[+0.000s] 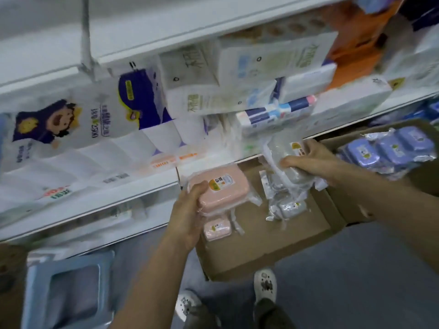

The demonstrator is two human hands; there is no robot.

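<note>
the left hand (187, 214) has its grip curled round one end of a pink soap case (223, 186) sealed in clear film, held just above the open cardboard carton (261, 248). the right hand (308, 160) has its grip closed on a film-wrapped grey case (279, 148), raised higher and closer to the shelf edge (118, 200). this looks like the unpacking step of stocking: both cases are out of the carton and neither is placed on a shelf yet. the next move probably calls for carrying each case to a free spot on the shelving and setting it down flat with the label outward, keeping the slippery film from sliding in the grip. below the hands, a smaller pink case (217, 227) and a grey wrapped case (291, 207) lie apart on the carton bottom. the carton sits on a dark floor (356, 281), near the person's white clogs (264, 284), with a pale blue plastic stool (71, 293) to the left. a second carton (425, 179) to the right holds blue cases (389, 150) in film. beyond, white shop shelves carry toilet-roll packs (71, 138) and stacked tissue packs (273, 60), blurred.
</note>
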